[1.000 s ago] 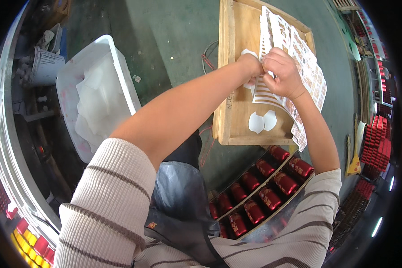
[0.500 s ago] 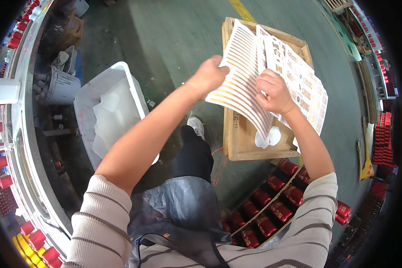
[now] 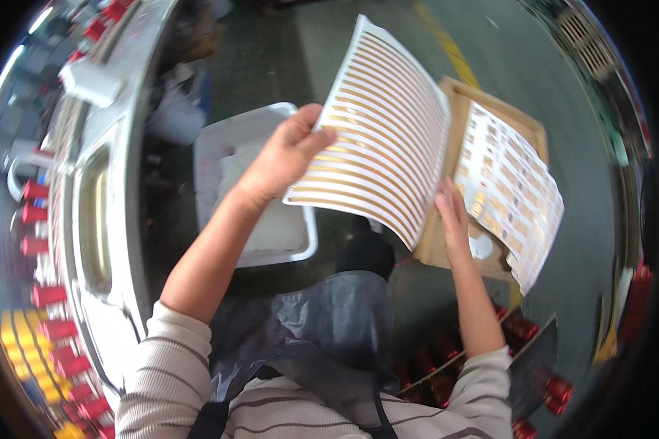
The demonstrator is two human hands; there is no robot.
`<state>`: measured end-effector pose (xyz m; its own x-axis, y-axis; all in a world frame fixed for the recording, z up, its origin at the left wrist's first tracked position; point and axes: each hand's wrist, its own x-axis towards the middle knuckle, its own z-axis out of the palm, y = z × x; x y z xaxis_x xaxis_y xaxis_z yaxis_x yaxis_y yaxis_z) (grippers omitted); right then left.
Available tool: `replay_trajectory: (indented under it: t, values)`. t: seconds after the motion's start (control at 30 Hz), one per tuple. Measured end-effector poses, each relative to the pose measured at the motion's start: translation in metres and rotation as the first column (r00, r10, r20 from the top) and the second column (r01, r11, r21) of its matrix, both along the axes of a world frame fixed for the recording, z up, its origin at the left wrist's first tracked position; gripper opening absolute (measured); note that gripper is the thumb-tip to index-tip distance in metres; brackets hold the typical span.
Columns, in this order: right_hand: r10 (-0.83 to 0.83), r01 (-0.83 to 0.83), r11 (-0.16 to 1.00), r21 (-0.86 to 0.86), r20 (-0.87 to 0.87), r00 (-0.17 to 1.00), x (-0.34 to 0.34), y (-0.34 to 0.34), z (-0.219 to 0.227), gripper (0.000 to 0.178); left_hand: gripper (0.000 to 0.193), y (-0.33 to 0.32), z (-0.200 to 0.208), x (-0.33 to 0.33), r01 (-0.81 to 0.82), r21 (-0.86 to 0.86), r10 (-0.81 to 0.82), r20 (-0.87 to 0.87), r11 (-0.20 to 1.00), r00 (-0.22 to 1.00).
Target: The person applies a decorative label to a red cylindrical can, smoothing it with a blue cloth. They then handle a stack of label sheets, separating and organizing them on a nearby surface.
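Note:
A large white sheet of gold-striped stickers point(image 3: 381, 124) is held up in front of me, bowed slightly. My left hand point(image 3: 293, 150) is closed on its left edge, thumb lying over the striped face. Close against the lower right edge is my right hand point(image 3: 452, 216), its fingers stretched out; part of it may be behind the sheet. Farther right, more printed sticker sheets point(image 3: 509, 194) with gold and dark patterns lie on a shallow wooden tray point(image 3: 534, 132). Small white pieces point(image 3: 481, 246) rest in the tray's near part.
A white plastic tub point(image 3: 311, 234) with pale sheets inside stands left on the floor. A metal-edged conveyor point(image 3: 124, 183) with red cups point(image 3: 49, 295) on holders runs along my left. Red containers point(image 3: 521, 327) in rows sit low at the right, near my right elbow.
The striped sheet has come away from the tray, moving left and up in my left hand. My right hand has loosened from its grip to straightened fingers. My view has turned left.

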<state>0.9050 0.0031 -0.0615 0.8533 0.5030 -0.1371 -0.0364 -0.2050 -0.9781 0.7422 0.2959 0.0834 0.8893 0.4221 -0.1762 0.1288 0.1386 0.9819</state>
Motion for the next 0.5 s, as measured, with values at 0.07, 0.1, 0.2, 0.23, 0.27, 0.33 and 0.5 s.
replay_trajectory:
  t: [0.07, 0.1, 0.2, 0.23, 0.27, 0.33, 0.5]
  values:
    - [-0.02, 0.195, 0.943, 0.27, -0.538, 0.843, -0.034, 0.005, -0.003, 0.061, 0.029, -0.002, 0.02, -0.039, -0.047, -0.042, 0.047, -0.001, 0.998, 0.999]
    - [0.113, 0.169, 0.914, 0.369, -0.632, 0.767, -0.049, 0.006, 0.008, 0.06, 0.031, -0.005, 0.017, -0.058, -0.129, -0.021, 0.129, -0.035, 0.991, 0.991]
    - [0.309, 0.122, 0.862, 0.492, -0.7, 0.644, -0.094, 0.027, 0.065, 0.06, 0.039, -0.012, 0.017, -0.114, -0.107, -0.015, 0.106, -0.063, 0.994, 0.992]
    - [0.288, 0.059, 0.909, 0.413, -0.723, 0.628, -0.102, 0.033, 0.06, 0.058, 0.04, -0.015, 0.016, -0.131, -0.166, 0.111, 0.184, -0.171, 0.98, 0.968]
    - [0.247, 0.002, 0.946, 0.325, -0.721, 0.647, -0.108, 0.033, 0.05, 0.055, 0.042, -0.023, 0.011, -0.147, -0.195, 0.225, 0.248, -0.241, 0.955, 0.938]
    - [0.165, -0.057, 0.984, 0.17, -0.734, 0.659, -0.107, 0.025, 0.018, 0.05, 0.049, -0.041, -0.003, -0.174, -0.307, -0.081, 0.276, -0.264, 0.948, 0.924]
    - [0.363, -0.352, 0.925, 0.142, -0.605, 0.709, -0.121, 0.031, 0.018, 0.057, 0.064, -0.076, -0.044, -0.223, -0.353, -0.089, 0.312, -0.303, 0.931, 0.9]
